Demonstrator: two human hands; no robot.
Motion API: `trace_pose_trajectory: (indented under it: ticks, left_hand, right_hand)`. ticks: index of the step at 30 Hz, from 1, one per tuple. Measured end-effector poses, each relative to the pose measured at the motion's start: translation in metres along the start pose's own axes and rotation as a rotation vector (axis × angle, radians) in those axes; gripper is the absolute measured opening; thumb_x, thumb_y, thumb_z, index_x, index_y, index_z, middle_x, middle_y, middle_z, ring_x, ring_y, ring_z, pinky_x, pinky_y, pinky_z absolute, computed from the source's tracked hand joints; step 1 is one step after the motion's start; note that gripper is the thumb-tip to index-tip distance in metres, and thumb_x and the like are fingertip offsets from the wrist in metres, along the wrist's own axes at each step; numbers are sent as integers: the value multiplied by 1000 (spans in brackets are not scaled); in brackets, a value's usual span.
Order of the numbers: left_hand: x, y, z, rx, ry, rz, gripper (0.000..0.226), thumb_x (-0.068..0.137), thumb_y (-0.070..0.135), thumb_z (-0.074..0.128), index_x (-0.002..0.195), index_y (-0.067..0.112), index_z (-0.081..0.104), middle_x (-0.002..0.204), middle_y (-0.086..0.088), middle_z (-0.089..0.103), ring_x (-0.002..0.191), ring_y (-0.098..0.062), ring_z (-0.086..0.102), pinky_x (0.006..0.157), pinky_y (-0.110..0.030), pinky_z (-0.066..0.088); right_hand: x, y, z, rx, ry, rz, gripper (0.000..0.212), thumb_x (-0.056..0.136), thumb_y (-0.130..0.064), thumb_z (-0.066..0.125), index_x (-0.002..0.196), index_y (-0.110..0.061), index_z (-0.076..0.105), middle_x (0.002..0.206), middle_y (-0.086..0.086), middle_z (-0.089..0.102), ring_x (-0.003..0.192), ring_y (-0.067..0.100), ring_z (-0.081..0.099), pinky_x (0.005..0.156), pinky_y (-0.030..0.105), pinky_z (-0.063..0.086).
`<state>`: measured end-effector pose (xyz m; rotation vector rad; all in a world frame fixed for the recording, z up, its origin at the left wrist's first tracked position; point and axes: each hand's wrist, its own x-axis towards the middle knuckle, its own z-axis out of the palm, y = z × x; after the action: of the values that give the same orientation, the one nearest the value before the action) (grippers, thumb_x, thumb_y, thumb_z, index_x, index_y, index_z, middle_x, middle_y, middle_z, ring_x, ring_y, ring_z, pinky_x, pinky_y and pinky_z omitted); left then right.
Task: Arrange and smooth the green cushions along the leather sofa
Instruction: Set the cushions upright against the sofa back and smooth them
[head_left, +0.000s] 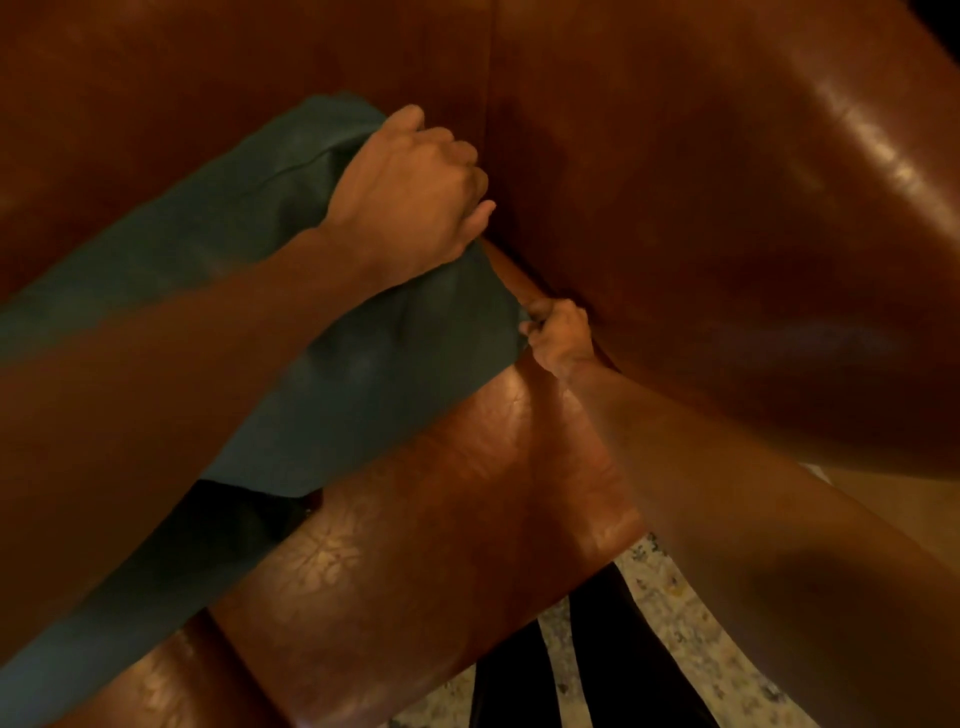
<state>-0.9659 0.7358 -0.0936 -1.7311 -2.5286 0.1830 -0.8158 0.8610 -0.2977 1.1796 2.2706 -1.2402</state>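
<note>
The green cushion (374, 374) lies tilted in the corner of the brown leather sofa (727, 208). It runs from the lower left up towards the seam where the backrest (208, 62) meets the padded side (779, 312). Its upper end leans against the backrest and its lower part rests over the seat (415, 545).

The left hand (410, 192) sits on the cushion's upper right corner. Its fingers are curled tight and grip a bunch of the green cloth, and the knuckles are close to the corner seam of the sofa. The left forearm crosses over the middle of the cushion and hides part of it.

The right hand (558, 335) is lower and further right, down in the crease between the seat and the padded side. Its fingers are closed and pinch the cushion's lower right corner, so the cushion lies just to the left of this hand. The right forearm reaches in over the front edge of the seat.

The two hands hold neighbouring corners of the same right-hand edge, with the cloth between them creased.

A dark patch (234, 519) shows under the cushion's lower edge; what it is cannot be told. A speckled floor (691, 639) shows beyond the seat's front edge.
</note>
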Motion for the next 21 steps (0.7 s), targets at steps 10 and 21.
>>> trace_pose_trajectory:
  ticks: [10, 21]
  left_hand:
    - [3, -20, -5, -52, 84, -67, 47, 103, 34, 41, 76, 5, 66, 79, -18, 65, 79, -39, 60, 85, -48, 36]
    - [8, -21, -6, -138, 200, -131, 42, 104, 37, 33, 82, 13, 58, 93, -13, 63, 96, -33, 56, 93, -42, 32]
  right_hand:
    - [-12, 13, 3, 533, -13, 125, 14, 102, -3, 61, 115, -4, 65, 106, 13, 67, 81, 19, 65, 76, 30, 58]
    - [-16, 6, 0, 657, -46, 232, 5, 107, -5, 53, 106, -9, 53, 111, 17, 61, 95, 34, 63, 58, 25, 60]
